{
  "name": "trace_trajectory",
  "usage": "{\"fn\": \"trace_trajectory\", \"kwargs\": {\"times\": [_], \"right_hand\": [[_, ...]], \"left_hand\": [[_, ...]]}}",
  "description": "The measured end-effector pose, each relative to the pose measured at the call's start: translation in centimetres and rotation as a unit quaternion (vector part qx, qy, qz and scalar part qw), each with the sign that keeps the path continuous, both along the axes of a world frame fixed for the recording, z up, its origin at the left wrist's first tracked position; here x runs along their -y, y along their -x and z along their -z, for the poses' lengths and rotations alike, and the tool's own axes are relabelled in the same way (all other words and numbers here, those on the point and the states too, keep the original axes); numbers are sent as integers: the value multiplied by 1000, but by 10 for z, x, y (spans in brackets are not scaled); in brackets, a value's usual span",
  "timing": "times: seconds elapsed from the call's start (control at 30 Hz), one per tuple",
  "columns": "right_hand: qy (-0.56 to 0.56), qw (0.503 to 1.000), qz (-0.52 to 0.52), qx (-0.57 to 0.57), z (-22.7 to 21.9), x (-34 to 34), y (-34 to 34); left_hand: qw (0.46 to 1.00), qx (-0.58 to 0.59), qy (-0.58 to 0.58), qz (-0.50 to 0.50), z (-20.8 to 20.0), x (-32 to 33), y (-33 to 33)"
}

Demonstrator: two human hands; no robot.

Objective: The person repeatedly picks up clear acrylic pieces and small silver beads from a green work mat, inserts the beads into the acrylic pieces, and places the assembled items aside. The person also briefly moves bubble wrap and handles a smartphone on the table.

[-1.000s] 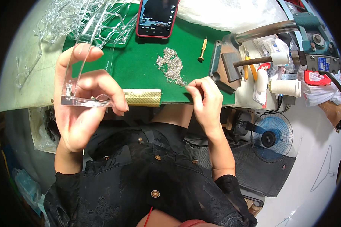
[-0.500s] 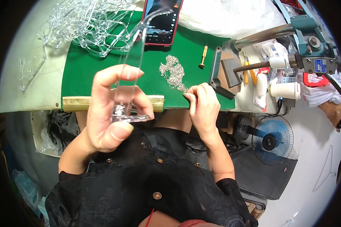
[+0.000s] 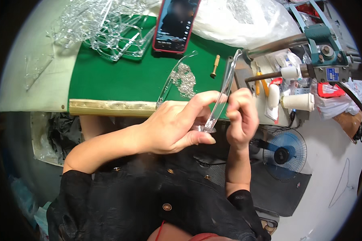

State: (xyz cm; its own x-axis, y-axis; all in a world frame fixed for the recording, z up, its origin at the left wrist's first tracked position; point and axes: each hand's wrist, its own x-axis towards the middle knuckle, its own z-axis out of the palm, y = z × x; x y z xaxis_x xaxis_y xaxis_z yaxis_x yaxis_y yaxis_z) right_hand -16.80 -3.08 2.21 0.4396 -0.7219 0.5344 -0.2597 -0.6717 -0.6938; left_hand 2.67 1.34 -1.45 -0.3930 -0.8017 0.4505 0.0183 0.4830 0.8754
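Whereas half a second earlier the right hand (image 3: 243,116) had its fingertips at the lower edge of the pile of small metal pieces (image 3: 186,82), it was now found raised to the right of the clear spectacle frame (image 3: 216,112). The left hand (image 3: 169,124) had moved across to meet it, carrying the frame clear of the surface (image 3: 24,88), just beyond the near edge and in front of the torso. Its grip was clamped on the frame, with the thumb below a front corner and the temple arms pointing up and away. The right grip was curled inward close beside the nearer arm; contact with that arm, and whether a small piece was pinched, could not be determined owing to blur. In this inspector's judgement, the change placed attention on the held corner rather than on the loose pieces. The pile remained on the green mat (image 3: 96,76), with the gold screwdriver (image 3: 215,66) lying apart to its right, untouched. A heap of clear frames (image 3: 108,32) lay at the far left, near the phone (image 3: 177,26).
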Motion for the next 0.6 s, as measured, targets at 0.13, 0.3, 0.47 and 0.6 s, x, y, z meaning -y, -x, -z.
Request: {"fn": "trace_trajectory", "kwargs": {"times": [0.13, 0.3, 0.47, 0.6], "right_hand": [[143, 988, -33, -47, -28, -5, -8], [147, 986, -4, -76, -24, -6, -4], [153, 985, 3, -81, -24, -6, -5], [159, 984, 5, -82, -24, -5, -4]], "left_hand": [[1000, -3, 15, -7, -1, 3, 16], [999, 11, 20, -31, 1, 3, 21], [999, 27, -1, -30, -1, 3, 21], [999, 23, 4, -33, 0, 3, 21]]}}
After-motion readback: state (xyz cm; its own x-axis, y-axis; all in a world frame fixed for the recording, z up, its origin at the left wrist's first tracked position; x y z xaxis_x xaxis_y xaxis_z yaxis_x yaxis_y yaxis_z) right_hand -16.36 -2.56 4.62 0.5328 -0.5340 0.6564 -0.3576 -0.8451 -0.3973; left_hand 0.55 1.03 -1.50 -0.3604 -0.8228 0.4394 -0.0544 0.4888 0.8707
